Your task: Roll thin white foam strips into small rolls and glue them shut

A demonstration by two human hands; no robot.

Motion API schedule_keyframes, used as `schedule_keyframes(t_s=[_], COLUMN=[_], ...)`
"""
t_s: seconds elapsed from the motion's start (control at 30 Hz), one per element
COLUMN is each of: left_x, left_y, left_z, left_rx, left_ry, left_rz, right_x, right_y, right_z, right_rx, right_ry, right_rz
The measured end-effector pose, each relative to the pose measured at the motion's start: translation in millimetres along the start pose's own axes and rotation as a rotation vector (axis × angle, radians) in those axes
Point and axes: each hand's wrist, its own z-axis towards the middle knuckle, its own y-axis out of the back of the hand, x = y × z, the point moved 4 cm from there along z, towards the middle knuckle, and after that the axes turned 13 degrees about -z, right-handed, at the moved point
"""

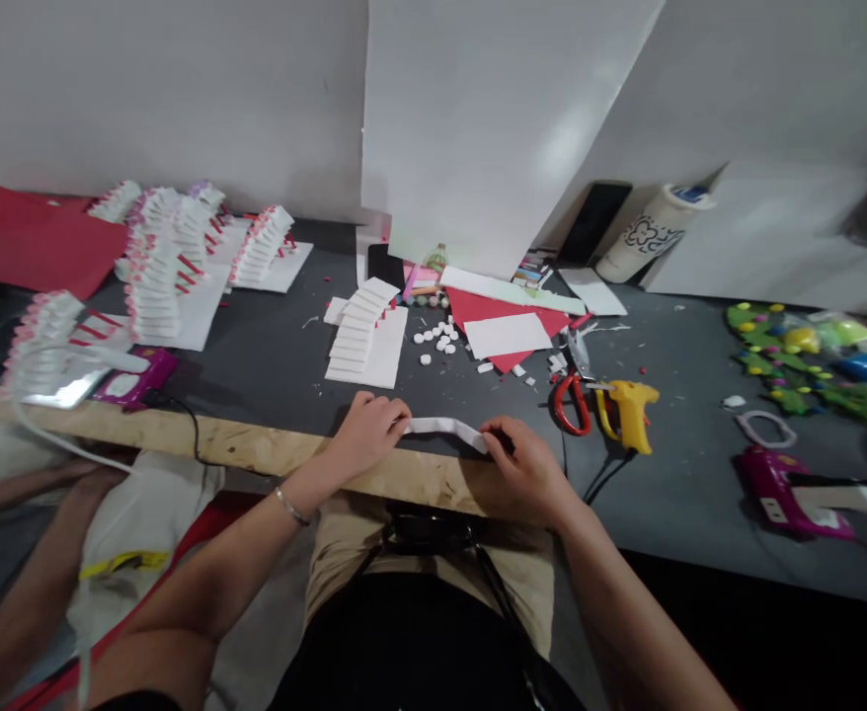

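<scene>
A narrow white paper strip [440, 426] with creases in it stretches between my two hands, just over the front edge of the table. My left hand [371, 431] pinches its left end, and my right hand [519, 458] grips the right end. Beyond them stands a stepped white paper piece [363, 331] on a white card. Small white discs [442, 339] lie scattered beside it. Further right, a white paper rectangle [508, 336] rests on red paper [470, 308].
Red-handled scissors [573, 403] and a yellow glue gun [632, 415] lie to the right, near a purple power box [789, 494]. Several finished-looking stepped pieces [156, 286] stand at left. A tumbler [645, 235] leans by the wall. Another person's arms [55, 513] show at lower left.
</scene>
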Motion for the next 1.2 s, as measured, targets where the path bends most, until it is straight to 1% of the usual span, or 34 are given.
schedule_keyframes(t_s=[0.1, 0.17, 0.27, 0.37, 0.47, 0.6, 0.73, 0.87, 0.97, 1.03, 1.13, 1.2], left_x=[-2, -3, -6, -9, -12, -4, 8, 7, 3, 2, 3, 2], left_y=[1.7, 3.8, 7.3, 9.9, 12.5, 14.8, 18.8, 21.6, 20.1, 18.1, 14.9, 10.5], left_z=[3, 4, 4, 3, 4, 5, 4, 3, 3, 5, 10, 14], left_rx=[0.035, 0.037, 0.048, 0.084, 0.088, 0.110, 0.170, 0.254, 0.278, 0.261, 0.180, 0.151], left_ry=[0.019, 0.024, 0.054, 0.086, 0.096, 0.136, 0.189, 0.193, 0.171, 0.152, 0.054, -0.017], left_rz=[-0.038, -0.055, -0.097, -0.141, -0.187, -0.293, -0.400, -0.435, -0.412, -0.348, -0.150, -0.021], right_x=[3, 4, 7, 11, 15, 18, 13, 12, 12, 9, 2, -4], right_y=[0, 0, 0, 2, 3, -1, 0, 5, 6, 4, 2, 0], right_z=[2, 3, 4, 5, 8, 12, 16, 18, 20, 21, 24, 25], right_rx=[0.103, 0.164, 0.246, 0.230, 0.214, 0.315, 0.376, 0.413, 0.412, 0.406, 0.326, 0.282], right_ry=[-0.100, -0.150, -0.140, -0.080, -0.042, -0.019, -0.066, -0.094, -0.094, -0.099, -0.058, -0.029], right_rz=[0.126, 0.168, 0.175, 0.138, 0.138, 0.128, 0.163, 0.246, 0.255, 0.217, 0.117, 0.065])
